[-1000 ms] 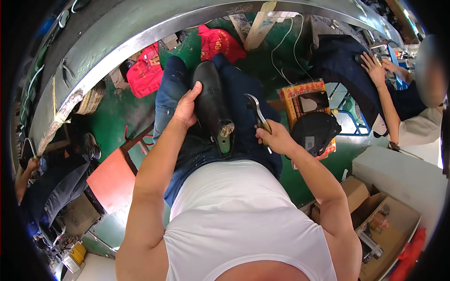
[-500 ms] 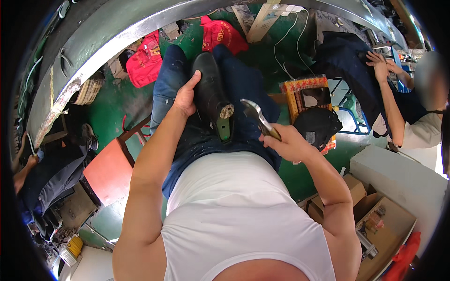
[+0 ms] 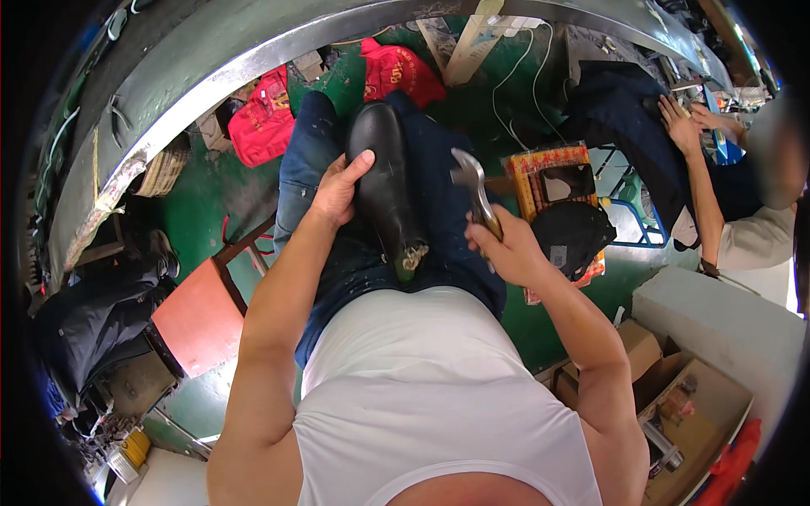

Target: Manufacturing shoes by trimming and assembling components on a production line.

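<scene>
Across my thighs rests a black leather shoe [image 3: 384, 160], its rounded toe pointing away from me. At the end nearest my waist is a ragged, tan opening with a bit of green last [image 3: 405, 273] below it. My left hand [image 3: 339, 192] grips the shoe's left side, thumb on top; its other fingers are mostly hidden under it. In my right hand [image 3: 513, 250] is a hammer [image 3: 479, 201], fingers wrapped round its handle. The hammer's metal head stands up to the right of the shoe, apart from it.
A long bench edge [image 3: 228, 88] curves across the far side. To the right lie a black cap [image 3: 570, 239] and a patterned red-yellow pack [image 3: 544, 160]. Another person's hand [image 3: 680, 122] works at far right. An orange-pink stool [image 3: 201, 316] stands left; open cartons [image 3: 696, 405] sit lower right.
The shoe has turned and shifted slightly toward me, so less of the green last shows. My right hand has turned the hammer more upright, its head moving away from me and rightward.
</scene>
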Action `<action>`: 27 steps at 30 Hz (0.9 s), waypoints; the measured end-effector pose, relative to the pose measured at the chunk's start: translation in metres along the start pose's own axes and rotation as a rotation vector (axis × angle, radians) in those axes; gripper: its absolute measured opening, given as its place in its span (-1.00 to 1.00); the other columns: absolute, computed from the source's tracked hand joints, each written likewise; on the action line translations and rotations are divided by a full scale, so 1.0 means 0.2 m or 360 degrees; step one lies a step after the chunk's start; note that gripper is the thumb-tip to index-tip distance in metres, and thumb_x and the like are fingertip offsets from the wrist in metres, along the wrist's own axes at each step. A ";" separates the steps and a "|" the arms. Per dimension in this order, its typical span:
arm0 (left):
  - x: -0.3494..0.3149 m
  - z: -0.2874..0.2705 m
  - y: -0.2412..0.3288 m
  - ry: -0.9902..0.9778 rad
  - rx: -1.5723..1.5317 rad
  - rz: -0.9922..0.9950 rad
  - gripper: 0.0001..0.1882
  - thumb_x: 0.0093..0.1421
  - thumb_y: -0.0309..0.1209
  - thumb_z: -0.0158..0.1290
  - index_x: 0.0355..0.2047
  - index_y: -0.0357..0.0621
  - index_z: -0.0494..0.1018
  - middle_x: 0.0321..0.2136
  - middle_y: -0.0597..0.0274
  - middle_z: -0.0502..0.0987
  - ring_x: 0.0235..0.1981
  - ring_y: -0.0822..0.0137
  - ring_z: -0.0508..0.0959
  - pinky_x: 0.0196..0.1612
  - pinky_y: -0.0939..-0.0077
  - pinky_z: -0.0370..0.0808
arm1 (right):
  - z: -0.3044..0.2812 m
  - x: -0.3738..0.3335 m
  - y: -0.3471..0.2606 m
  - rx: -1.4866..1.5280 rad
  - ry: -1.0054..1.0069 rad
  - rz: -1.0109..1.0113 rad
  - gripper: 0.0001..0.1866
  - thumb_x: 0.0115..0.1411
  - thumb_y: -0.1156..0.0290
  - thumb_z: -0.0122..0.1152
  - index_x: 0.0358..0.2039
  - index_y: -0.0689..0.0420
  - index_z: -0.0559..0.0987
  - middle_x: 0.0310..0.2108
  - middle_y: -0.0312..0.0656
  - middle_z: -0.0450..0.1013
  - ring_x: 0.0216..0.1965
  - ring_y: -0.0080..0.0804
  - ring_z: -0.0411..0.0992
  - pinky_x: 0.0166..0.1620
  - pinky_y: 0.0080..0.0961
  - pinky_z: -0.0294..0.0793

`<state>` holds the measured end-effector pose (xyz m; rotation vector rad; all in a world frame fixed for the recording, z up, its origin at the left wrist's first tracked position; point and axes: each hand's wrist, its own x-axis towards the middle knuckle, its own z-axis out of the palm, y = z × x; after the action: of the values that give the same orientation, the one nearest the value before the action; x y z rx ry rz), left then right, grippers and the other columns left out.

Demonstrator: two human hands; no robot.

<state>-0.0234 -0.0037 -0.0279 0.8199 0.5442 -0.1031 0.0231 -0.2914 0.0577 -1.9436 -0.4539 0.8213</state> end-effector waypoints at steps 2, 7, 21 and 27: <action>-0.01 0.00 0.01 -0.0043 0.0021 0.0026 -0.32 0.13 -0.15 0.28 0.13 -0.27 0.30 -0.04 0.06 0.50 -0.02 0.20 0.52 0.09 0.23 0.48 | 0.05 0.14 -0.02 0.0146 0.0092 0.0093 -0.64 0.24 0.19 0.24 -0.17 0.24 0.48 -0.46 -0.15 0.50 -0.44 -0.44 0.47 -0.29 -0.47 0.45; -0.02 0.03 0.01 -0.0068 0.0074 0.0096 -0.34 0.15 -0.12 0.26 0.12 -0.25 0.30 -0.02 0.08 0.49 0.01 0.24 0.50 0.09 0.27 0.47 | 0.26 0.61 0.03 0.0239 0.0283 0.0091 -0.38 0.05 -0.01 0.41 -0.21 0.34 0.48 -0.37 -0.07 0.52 -0.33 -0.39 0.50 -0.26 -0.42 0.48; -0.03 -0.03 -0.05 0.0017 0.0271 0.0186 -0.32 0.09 -0.05 0.31 0.05 -0.27 0.39 -0.13 0.09 0.55 -0.12 0.28 0.56 0.01 0.34 0.50 | 0.42 0.37 -0.12 0.0463 0.0028 0.0539 -0.24 0.08 0.20 0.39 0.09 0.43 0.24 -0.06 0.06 0.40 -0.12 -0.32 0.49 -0.09 -0.45 0.54; 0.04 0.00 0.03 0.0103 -0.0012 0.0038 -0.31 0.13 0.01 0.25 0.06 -0.28 0.38 -0.08 0.01 0.54 -0.08 0.19 0.57 0.04 0.23 0.51 | 0.35 0.31 0.14 0.0826 -0.0045 0.0271 -0.36 0.18 0.19 0.31 0.10 0.36 0.32 -0.06 -0.08 0.42 -0.07 -0.39 0.45 -0.06 -0.45 0.48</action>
<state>-0.0144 0.0008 -0.0273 0.8245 0.5950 -0.0528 0.0169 -0.2229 -0.0122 -1.4999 -0.0741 0.9660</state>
